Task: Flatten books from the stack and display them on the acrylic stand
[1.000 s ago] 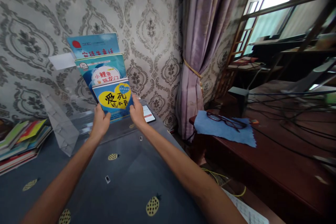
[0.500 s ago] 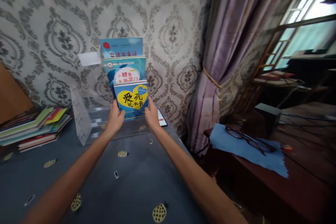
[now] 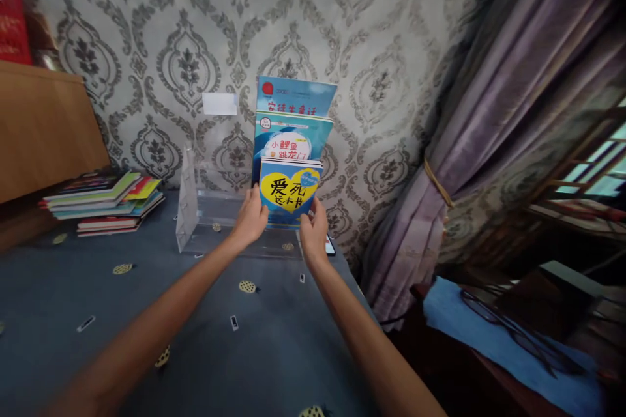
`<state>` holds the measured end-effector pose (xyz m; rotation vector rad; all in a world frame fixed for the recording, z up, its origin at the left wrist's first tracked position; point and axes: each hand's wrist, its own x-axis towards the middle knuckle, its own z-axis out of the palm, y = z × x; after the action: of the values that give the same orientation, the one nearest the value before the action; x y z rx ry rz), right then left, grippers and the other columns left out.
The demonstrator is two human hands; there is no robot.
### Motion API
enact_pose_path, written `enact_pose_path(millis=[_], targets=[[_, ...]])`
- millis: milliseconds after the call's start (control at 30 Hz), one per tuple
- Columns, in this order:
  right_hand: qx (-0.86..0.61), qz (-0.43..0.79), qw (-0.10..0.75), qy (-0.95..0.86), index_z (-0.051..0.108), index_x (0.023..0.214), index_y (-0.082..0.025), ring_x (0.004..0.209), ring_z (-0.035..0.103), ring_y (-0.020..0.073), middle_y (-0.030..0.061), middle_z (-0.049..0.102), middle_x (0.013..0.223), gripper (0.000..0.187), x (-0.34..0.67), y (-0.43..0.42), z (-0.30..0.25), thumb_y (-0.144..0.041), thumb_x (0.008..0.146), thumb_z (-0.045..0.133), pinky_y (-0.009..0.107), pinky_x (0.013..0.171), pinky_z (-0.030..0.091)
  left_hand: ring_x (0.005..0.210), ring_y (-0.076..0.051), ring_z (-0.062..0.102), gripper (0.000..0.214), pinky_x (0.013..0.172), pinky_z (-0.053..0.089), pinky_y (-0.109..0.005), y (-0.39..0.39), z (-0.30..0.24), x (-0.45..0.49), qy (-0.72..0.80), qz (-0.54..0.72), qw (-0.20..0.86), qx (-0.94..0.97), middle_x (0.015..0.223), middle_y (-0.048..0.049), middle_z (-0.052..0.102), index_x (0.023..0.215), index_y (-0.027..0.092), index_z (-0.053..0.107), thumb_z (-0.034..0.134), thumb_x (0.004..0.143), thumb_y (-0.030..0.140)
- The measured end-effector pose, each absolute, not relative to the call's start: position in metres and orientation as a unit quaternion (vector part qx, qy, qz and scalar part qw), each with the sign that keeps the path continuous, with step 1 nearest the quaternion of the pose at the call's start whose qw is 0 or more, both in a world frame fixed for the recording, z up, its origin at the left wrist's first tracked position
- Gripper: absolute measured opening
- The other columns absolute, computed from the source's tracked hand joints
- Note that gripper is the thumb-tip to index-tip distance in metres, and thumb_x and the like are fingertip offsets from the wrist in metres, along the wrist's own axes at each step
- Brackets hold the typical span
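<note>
A small blue picture book (image 3: 288,192) with a yellow heart on its cover stands in the front row of a clear acrylic rack (image 3: 187,205). My left hand (image 3: 252,215) grips its lower left edge, thumb at the front. At its lower right edge, my right hand (image 3: 313,231) is closed on it, with the fingers partly hidden behind. Directly behind rises a teal book (image 3: 317,137) with a white oval, overlapped by the front book. Tallest and furthest back is a light blue book (image 3: 298,92) with red lettering.
Left of the rack lies a stack of books (image 3: 112,199) on the dark blue tablecloth (image 3: 195,332). A phone (image 3: 330,245) lies behind my right hand. A purple curtain (image 3: 415,208) hangs at the right, near a blue cloth (image 3: 469,313) with glasses on it.
My view has swung left, so the rack and books appear further right. Against the books behind, the heart book now sits slightly further left. Both hands stay on it.
</note>
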<state>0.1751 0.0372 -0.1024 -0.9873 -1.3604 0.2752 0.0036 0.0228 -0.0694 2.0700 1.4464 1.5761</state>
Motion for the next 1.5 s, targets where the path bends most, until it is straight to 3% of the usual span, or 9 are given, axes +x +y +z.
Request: enact_pose_path(millis=[433,667,900,1000,1200,1367,1500], targets=[[-0.441,0.159,0.666,-0.580,0.046,0.140,-0.020,0.129,0.051,0.0286,0.0157,0.054,0.138,0.062,0.174,0.037,-0.106,-0.022,0.077,0.047,0.049,0.107,0.045,0.141,-0.034,0.039,0.068,0.120,0.031,-0.054,0.019,-0.067,0.007,0.500,0.516,0.089,0.690,0.143,-0.0207,0.046,0.150,0.011,0.030,0.047,0.084,0.012],[-0.440,0.204,0.681,-0.549,0.049,0.134,-0.011,0.123,0.057,0.0289,0.0206,0.058,0.133,0.061,0.176,0.028,-0.093,-0.025,0.075,0.048,0.045,0.103,0.048,0.138,-0.031,0.044,0.060,0.117,0.037,-0.052,0.002,-0.071,-0.008,0.488,0.515,0.084,0.699,0.143,-0.0194,0.049,0.145,0.013,0.037,0.047,0.086,0.012],[-0.455,0.189,0.717,-0.493,0.053,0.117,-0.019,0.104,0.059,0.0233,0.0084,0.061,0.110,0.043,0.170,0.003,-0.107,-0.037,0.079,0.055,0.042,0.096,0.047,0.129,-0.023,0.053,0.042,0.112,0.044,-0.043,-0.060,-0.098,-0.074,0.471,0.445,0.011,0.762,0.135,-0.0117,0.054,0.131,0.020,0.051,0.039,0.092,0.012],[-0.432,0.236,0.679,-0.545,0.057,0.107,-0.021,0.096,0.061,0.0218,0.0053,0.063,0.099,0.033,0.155,-0.013,-0.124,-0.039,0.079,0.057,0.039,0.092,0.048,0.125,-0.022,0.056,0.036,0.109,0.046,-0.043,-0.075,-0.108,-0.114,0.495,0.411,-0.016,0.766,0.130,-0.0097,0.057,0.122,0.022,0.057,0.038,0.093,0.012],[-0.385,0.374,0.509,-0.673,0.064,0.098,-0.022,0.085,0.064,0.0197,0.0043,0.069,0.089,0.021,0.104,-0.059,-0.149,-0.036,0.086,0.056,0.033,0.078,0.051,0.117,-0.024,0.059,0.031,0.102,0.050,-0.043,-0.087,-0.116,-0.174,0.530,0.414,-0.060,0.738,0.121,-0.0102,0.063,0.113,0.019,0.061,0.036,0.094,0.016],[-0.374,0.373,0.382,-0.758,0.069,0.094,-0.021,0.087,0.066,0.0216,0.0063,0.072,0.092,0.022,0.074,-0.089,-0.155,-0.030,0.091,0.049,0.033,0.078,0.052,0.107,-0.022,0.061,0.031,0.098,0.051,-0.041,-0.094,-0.116,-0.203,0.525,0.401,-0.118,0.742,0.111,-0.0079,0.068,0.109,0.019,0.062,0.035,0.096,0.014],[-0.329,0.339,0.347,-0.810,0.070,0.090,-0.021,0.088,0.067,0.0224,0.0066,0.071,0.089,0.024,0.071,-0.098,-0.160,-0.025,0.091,0.046,0.035,0.081,0.050,0.114,-0.026,0.058,0.034,0.103,0.048,-0.047,-0.089,-0.114,-0.235,0.559,0.346,-0.182,0.731,0.117,-0.0109,0.066,0.113,0.019,0.064,0.038,0.093,0.012]])
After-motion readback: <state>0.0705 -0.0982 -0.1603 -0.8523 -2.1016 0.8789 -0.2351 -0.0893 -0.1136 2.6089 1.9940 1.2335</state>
